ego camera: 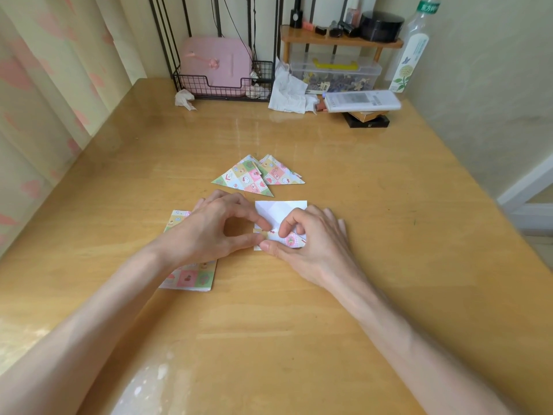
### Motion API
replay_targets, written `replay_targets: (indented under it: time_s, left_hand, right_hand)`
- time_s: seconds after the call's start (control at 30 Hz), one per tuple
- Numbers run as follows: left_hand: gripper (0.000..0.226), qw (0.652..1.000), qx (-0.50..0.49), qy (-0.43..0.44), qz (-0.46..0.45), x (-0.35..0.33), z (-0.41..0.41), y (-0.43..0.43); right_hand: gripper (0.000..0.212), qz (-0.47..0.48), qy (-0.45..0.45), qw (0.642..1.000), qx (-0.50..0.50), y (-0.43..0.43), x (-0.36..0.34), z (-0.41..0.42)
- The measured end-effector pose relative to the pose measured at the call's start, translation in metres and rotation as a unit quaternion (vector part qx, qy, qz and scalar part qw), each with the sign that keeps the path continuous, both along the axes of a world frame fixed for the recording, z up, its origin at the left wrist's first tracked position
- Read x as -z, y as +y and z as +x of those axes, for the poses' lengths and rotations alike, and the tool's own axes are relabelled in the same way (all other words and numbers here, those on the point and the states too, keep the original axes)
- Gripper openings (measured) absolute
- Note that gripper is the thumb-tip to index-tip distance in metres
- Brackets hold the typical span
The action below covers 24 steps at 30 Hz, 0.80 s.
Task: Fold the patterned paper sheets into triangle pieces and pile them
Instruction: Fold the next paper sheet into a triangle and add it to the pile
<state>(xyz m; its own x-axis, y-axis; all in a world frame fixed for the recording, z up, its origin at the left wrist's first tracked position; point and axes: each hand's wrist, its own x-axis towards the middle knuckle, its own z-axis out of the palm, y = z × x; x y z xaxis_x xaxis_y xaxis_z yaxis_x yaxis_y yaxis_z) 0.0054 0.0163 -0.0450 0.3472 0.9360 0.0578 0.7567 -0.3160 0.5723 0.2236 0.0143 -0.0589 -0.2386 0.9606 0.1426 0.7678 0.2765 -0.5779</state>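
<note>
Lying white side up at the middle of the worktop (374, 295): one paper sheet (282, 209), its near corner turned over so the patterned face shows.

Left hand (215, 226): thumb and forefinger curled into a ring, their tips pinching the sheet's left edge; the other fingers are spread behind them.

Right hand (314, 239): forefinger bent and thumb laid along the near edge, the two nipping the turned-over patterned flap. The remaining fingers cover the sheet's right side. The fingertips of the two hands almost meet.

Folded triangle pieces (244, 178): just beyond the sheet toward the far edge, several overlapping in a loose pile, pattern up.

Stack of unfolded sheets (191, 278): near-left of the sheet, squared up, partly under the left wrist.

Along the far edge, left to right: a black wire basket (209, 88) holding a pink case (215, 61); crumpled tissue (287, 91); a wooden shelf (341, 40) carrying small dark containers, with a clear lidded box (335, 73) beneath it; a long white box (362, 100); and a tall clear bottle (410, 55) at the far right corner.
</note>
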Motion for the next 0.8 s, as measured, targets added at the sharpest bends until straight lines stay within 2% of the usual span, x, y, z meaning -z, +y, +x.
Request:
replay_targets:
  time_s: [0.13,0.27,0.43,0.57,0.67,0.8]
  left_hand:
    - [0.041,1.0,-0.004,-0.008,0.001,0.002,0.001,0.001]
    - [0.043,0.999,-0.023,-0.029,0.017,0.006,0.005,0.001]
    - [0.045,0.999,-0.029,-0.018,0.034,0.008,0.009,0.001]
    - [0.047,0.999,-0.033,-0.007,0.033,0.009,0.009,0.001]
    - [0.045,0.996,-0.067,-0.021,0.046,0.009,0.015,-0.002]
    - [0.038,0.991,-0.103,0.001,0.086,0.011,0.025,-0.005]
  right_hand:
    - [0.027,-0.023,0.03,0.999,-0.015,0.005,0.0,0.008]
    - [0.025,-0.004,0.011,1.0,-0.017,0.004,0.001,0.007]
    - [0.032,-0.025,0.051,0.998,-0.013,0.007,-0.002,0.015]
    - [0.044,0.018,-0.038,0.999,0.018,0.005,-0.002,0.017]
    - [0.049,-0.007,-0.029,0.999,0.022,0.004,-0.003,0.016]
    - [0.051,-0.024,-0.011,0.999,0.024,0.008,-0.004,0.021]
